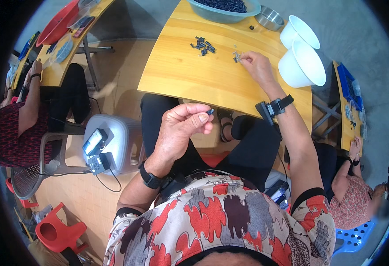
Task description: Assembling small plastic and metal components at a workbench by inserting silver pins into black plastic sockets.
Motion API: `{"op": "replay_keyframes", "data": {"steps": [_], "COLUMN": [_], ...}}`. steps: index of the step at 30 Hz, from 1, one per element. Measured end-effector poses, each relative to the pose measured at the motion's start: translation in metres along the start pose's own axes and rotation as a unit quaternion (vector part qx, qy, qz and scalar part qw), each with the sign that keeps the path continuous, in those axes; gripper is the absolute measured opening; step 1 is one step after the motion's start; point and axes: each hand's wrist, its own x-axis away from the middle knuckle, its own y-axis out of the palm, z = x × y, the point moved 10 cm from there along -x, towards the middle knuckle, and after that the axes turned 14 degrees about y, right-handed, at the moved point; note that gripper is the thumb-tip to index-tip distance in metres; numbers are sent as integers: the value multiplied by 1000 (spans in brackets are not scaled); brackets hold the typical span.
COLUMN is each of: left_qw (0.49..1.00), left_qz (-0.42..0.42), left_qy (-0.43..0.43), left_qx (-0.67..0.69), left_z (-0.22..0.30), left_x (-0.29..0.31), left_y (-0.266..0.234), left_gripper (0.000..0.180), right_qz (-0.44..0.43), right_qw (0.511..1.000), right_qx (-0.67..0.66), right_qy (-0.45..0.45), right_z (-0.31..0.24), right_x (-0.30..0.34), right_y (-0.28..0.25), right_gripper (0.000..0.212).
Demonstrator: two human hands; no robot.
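Between the thumb and fingers of my left hand [183, 126] is a small black plastic part [210, 111], held in front of the table's near edge. My right hand [257, 66] reaches over the wooden table [194, 75], its fingertips pinched at a little pile of small metal pieces [236, 56]. Whether one of these pieces is between the fingertips is too small to make out. Left of that pile lies a loose heap of black plastic parts [203, 46].
Two white tubs [301, 66] stand at the table's right edge. Behind are a metal bowl [269, 18] and a wide basin [223, 17] of dark parts. A grey stool [114, 137] with electronic devices is at my left. People sit at tables on both sides.
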Motion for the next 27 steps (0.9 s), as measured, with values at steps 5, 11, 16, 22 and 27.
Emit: {"op": "replay_keyframes", "data": {"steps": [5,11,16,22,27], "left_qw": [1000,1000,1000,1000,1000], "left_qz": [0,2,1,-1,-3], "left_qy": [3,4,2,1,5], "left_qx": [-3,-9,0,1,-3], "left_z": [3,2,0,-2,8], "left_x": [-1,-2,-5,-8,-12], "left_y": [2,1,2,5,16], "left_gripper": [16,15,16,16,16], "right_qz": [17,32,22,18,31], "right_qw": [1000,999,997,995,994], "right_qx": [24,-2,69,92,-82], "right_qy": [7,10,-22,-44,59], "right_z": [4,16,12,14,21], "right_x": [-4,-21,-28,-33,-14], "right_y": [1,-6,4,9,-18], "right_gripper": [11,15,16,12,11]}}
